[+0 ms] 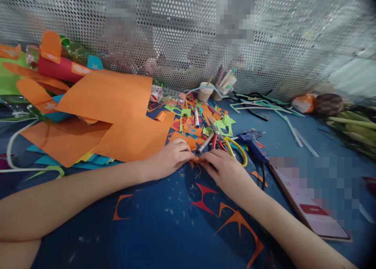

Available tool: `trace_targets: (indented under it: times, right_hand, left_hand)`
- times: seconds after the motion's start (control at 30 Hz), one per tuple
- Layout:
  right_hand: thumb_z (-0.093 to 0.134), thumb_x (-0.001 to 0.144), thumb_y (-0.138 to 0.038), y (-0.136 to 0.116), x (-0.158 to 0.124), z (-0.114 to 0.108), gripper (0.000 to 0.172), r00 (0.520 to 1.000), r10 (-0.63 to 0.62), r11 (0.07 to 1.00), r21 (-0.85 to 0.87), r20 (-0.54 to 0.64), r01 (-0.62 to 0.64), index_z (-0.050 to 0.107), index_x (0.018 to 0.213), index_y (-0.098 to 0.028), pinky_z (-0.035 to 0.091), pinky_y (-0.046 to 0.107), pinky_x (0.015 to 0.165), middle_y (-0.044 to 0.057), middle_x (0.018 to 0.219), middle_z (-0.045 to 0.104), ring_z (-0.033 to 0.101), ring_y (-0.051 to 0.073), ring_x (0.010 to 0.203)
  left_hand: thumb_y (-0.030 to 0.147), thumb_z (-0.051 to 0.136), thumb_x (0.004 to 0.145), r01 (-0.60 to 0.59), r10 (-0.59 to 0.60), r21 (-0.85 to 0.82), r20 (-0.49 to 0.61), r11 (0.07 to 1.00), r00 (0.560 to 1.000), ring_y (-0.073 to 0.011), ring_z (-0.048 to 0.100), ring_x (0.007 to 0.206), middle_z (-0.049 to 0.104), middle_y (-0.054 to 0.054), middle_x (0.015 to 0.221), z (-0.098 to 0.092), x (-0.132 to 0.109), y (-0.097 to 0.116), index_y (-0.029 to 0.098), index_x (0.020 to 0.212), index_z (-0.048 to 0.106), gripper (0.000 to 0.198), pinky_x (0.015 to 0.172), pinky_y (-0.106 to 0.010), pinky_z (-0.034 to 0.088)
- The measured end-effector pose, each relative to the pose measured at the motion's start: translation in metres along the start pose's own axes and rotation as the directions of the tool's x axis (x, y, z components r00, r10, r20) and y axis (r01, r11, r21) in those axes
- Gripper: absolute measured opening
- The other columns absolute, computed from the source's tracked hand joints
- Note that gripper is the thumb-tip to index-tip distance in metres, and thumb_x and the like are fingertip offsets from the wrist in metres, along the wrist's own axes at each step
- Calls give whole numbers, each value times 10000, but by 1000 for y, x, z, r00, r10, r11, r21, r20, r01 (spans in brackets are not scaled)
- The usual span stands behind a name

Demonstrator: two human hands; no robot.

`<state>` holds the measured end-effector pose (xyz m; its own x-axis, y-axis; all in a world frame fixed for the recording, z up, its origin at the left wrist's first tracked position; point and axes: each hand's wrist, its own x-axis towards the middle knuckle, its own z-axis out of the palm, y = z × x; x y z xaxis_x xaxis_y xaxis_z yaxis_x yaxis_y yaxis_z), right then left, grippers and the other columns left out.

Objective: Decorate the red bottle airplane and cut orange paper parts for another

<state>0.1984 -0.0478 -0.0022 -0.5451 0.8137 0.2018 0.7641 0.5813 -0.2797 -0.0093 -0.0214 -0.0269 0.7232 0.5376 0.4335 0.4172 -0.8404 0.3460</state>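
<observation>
Over the blue table, my left hand [169, 159] and my right hand [227, 167] meet fingertip to fingertip. Both are closed in a pinch on a small orange paper piece [196, 159], mostly hidden by the fingers. Just beyond my right hand lie scissors with yellow handles [236, 149], a red-handled cutting tool [216, 134] and a silver marker [205, 143]. Large orange paper sheets [117, 104] spread out by my left forearm. A red paper scrap [203, 198] and curved orange cut-offs [242, 222] rest nearer to me.
A blue glue gun [252, 143] and a tablet-like flat object [314, 210] lie right. Behind stand two cups [205, 92] with sticks, before a perforated metal screen [182, 26]. Coloured scraps [188, 122], plastic bottles [170, 96], a red paper-covered tube [58, 68] and corn husks [352, 124] surround the workspace.
</observation>
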Motion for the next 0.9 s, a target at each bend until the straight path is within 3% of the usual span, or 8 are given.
trace_targets:
  times: [0.13, 0.53, 0.9]
  right_hand:
    - [480, 895, -113, 2, 0, 0, 182, 999, -49, 999, 0, 11, 49, 638, 898, -203, 512, 352, 786, 52, 884, 658, 621, 200, 863]
    - [531, 854, -103, -5, -1, -2, 146, 999, 10, 995, 94, 34, -13, 646, 833, -190, 530, 331, 730, 50, 831, 658, 622, 186, 802]
    - [532, 863, -97, -5, -4, -1, 152, 999, -13, 998, 58, 37, 11, 651, 883, -189, 517, 351, 802, 49, 881, 659, 610, 196, 861]
  left_hand:
    - [189, 432, 945, 1, -1, 11, -3, 1000, 1000, -185, 501, 921, 607, -87, 904, 0, -1, -1, 145, 990, 649, 227, 839, -331, 447]
    - [215, 520, 896, 57, -47, -126, 83, 990, 995, -170, 535, 880, 615, -50, 870, -5, 2, 0, 165, 875, 637, 129, 847, -319, 423]
    - [200, 435, 943, 15, -14, -2, 90, 1000, 996, -191, 503, 928, 597, -96, 934, -3, 0, 3, 129, 976, 628, 208, 856, -323, 434]
